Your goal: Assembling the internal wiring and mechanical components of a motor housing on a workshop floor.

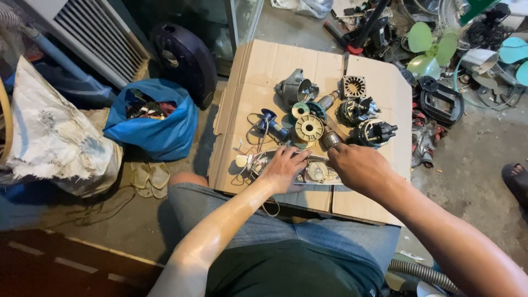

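Observation:
My left hand (284, 166) rests flat on a long pale housing part (319, 172) with wires at the near edge of a cardboard sheet (258, 71). My right hand (357, 166) presses on the right end of the same part, fingers curled over it. Just beyond my hands lie a cream plastic spool (309, 127), a metal rotor (330, 139), two black motor bodies (375, 132) and a grey metal casing (296, 88).
A blue bag (154, 124) of scraps and a dirty white sack (52, 137) sit at the left. A black fan base (184, 58) stands behind. Green fan blades (432, 47), a black frame (440, 102) and clutter fill the right. A foot in a sandal (516, 179) shows at far right.

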